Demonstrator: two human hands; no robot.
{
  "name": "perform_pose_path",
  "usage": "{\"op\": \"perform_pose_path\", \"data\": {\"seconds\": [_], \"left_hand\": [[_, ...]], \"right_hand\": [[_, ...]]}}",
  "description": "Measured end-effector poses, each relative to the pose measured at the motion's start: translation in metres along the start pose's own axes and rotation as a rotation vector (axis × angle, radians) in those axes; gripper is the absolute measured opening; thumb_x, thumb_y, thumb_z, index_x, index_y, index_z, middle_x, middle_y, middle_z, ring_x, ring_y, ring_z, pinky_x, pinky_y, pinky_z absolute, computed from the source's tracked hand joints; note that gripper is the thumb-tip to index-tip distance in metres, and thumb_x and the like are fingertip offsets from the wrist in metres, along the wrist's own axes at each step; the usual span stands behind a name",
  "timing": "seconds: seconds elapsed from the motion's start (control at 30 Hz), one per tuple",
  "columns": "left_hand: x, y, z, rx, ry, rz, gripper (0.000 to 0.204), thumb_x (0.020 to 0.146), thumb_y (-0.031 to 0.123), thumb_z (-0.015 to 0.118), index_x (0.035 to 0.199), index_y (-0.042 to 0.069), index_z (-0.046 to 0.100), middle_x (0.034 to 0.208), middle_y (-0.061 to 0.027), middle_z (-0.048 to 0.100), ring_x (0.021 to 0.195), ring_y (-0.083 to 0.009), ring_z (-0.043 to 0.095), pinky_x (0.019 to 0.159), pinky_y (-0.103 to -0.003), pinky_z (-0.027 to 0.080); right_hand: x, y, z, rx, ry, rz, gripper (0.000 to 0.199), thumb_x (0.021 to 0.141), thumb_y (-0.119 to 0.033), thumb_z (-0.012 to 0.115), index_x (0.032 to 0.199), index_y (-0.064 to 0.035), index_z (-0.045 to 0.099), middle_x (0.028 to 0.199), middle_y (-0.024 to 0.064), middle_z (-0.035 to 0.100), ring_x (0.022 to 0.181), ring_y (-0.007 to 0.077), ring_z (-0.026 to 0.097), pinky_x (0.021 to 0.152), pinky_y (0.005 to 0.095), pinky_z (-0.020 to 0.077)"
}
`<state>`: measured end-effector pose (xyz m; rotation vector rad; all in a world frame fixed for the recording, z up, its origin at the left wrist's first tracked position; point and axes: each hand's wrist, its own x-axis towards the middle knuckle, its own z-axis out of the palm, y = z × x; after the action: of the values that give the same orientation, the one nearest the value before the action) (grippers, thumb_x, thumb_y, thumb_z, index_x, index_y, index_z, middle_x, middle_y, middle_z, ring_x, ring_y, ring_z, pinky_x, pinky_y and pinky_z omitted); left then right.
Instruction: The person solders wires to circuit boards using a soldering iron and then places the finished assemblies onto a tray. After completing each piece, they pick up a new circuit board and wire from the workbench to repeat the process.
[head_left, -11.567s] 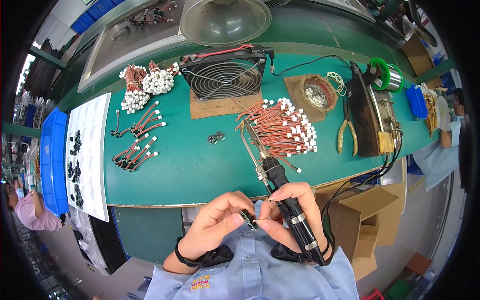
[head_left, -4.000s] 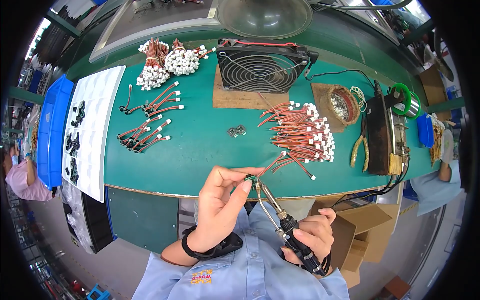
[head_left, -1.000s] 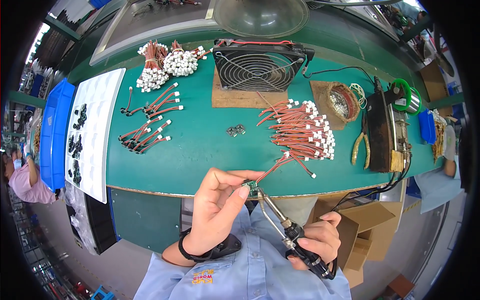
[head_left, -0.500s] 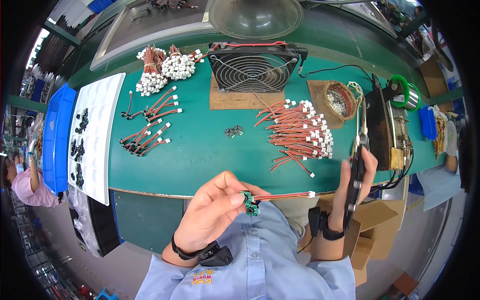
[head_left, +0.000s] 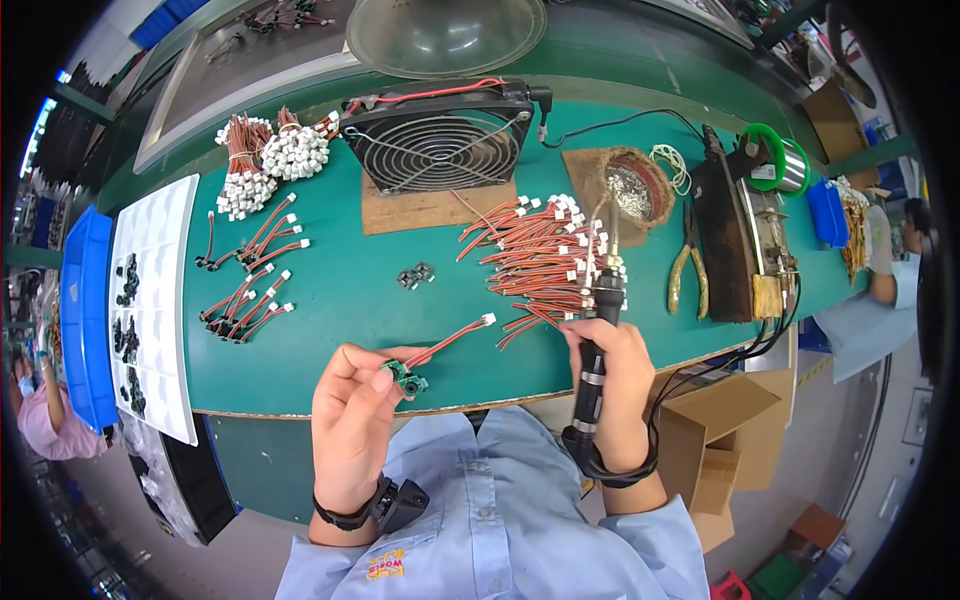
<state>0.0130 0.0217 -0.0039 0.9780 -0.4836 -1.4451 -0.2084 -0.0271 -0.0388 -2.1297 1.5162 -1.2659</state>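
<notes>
While your left hand [head_left: 347, 412] pinches the green circuit board [head_left: 410, 383] at the table's [head_left: 330, 325] near edge, its red wires [head_left: 450, 342] lead to a white connector [head_left: 488, 320]. Your right hand [head_left: 622, 365] grips the soldering iron [head_left: 589, 392], pointing away from you across the wire pile [head_left: 535, 262]; whether its fingertips also hold a wire, I cannot tell.

Near me, low and left of the middle, embroidered lettering [head_left: 386, 565] stands on the left chest of the person's light blue shirt [head_left: 490, 545], one line yellow-orange, the other red, both inverted as seen from above. Far right, the green spool [head_left: 766, 158] shows a pale label patch, its print too small to read.
</notes>
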Motion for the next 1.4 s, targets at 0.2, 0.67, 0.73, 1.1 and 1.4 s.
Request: {"op": "perform_pose_path", "data": {"seconds": [0.2, 0.67, 0.73, 1.1, 1.4], "left_hand": [[-0.001, -0.008, 0.001, 0.139, -0.006, 0.064, 0.006, 0.089, 0.007, 0.05, 0.093, 0.005, 0.047, 0.105, -0.018, 0.059, 0.089, -0.0149, 0.055, 0.08, -0.029, 0.043], [-0.005, -0.011, 0.013, 0.253, -0.037, 0.027, 0.012, 0.09, 0.005, 0.046, 0.102, 0.0, 0.046, 0.102, -0.0128, 0.056, 0.087, -0.0141, 0.054, 0.074, -0.027, 0.046], [-0.006, -0.009, 0.019, 0.267, -0.045, 0.03, 0.013, 0.09, 0.004, 0.046, 0.103, 0.0, 0.046, 0.102, -0.0122, 0.055, 0.087, -0.0142, 0.054, 0.073, -0.027, 0.047], [-0.011, -0.008, 0.027, 0.26, -0.247, 0.1, 0.02, 0.087, 0.006, 0.052, 0.106, 0.001, 0.048, 0.102, -0.0101, 0.052, 0.088, -0.0147, 0.052, 0.072, -0.027, 0.046], [0.0, -0.009, 0.022, -0.22, -0.39, -0.245, 0.023, 0.089, 0.012, 0.055, 0.108, 0.001, 0.048, 0.104, -0.0075, 0.052, 0.095, -0.0152, 0.051, 0.084, -0.029, 0.04]], "right_hand": [[0.008, -0.011, 0.012, -0.271, -0.108, -0.221, 0.029, 0.066, -0.004, 0.058, 0.095, -0.0051, 0.058, 0.07, 0.0076, 0.052, 0.062, 0.0248, 0.052, 0.058, 0.0333, 0.0409], [-0.007, -0.043, 0.001, 0.401, 0.0, 0.048, 0.042, 0.076, 0.016, 0.058, 0.108, -0.0058, 0.041, 0.082, 0.0113, 0.057, 0.073, 0.0168, 0.058, 0.067, 0.0284, 0.0488], [-0.008, -0.052, -0.007, 0.568, -0.148, 0.065, 0.044, 0.077, 0.015, 0.059, 0.109, -0.0058, 0.038, 0.084, 0.0114, 0.057, 0.073, 0.0158, 0.058, 0.067, 0.0289, 0.0494], [0.001, -0.061, -0.015, 0.594, -0.293, 0.11, 0.04, 0.079, 0.009, 0.061, 0.109, -0.0048, 0.039, 0.084, 0.0116, 0.057, 0.072, 0.0134, 0.057, 0.064, 0.0243, 0.049], [0.009, -0.07, -0.023, 0.618, -0.287, 0.116, 0.041, 0.077, 0.001, 0.066, 0.107, -0.0052, 0.041, 0.078, 0.0067, 0.059, 0.074, 0.0102, 0.051, 0.059, 0.0197, 0.0449]]}}
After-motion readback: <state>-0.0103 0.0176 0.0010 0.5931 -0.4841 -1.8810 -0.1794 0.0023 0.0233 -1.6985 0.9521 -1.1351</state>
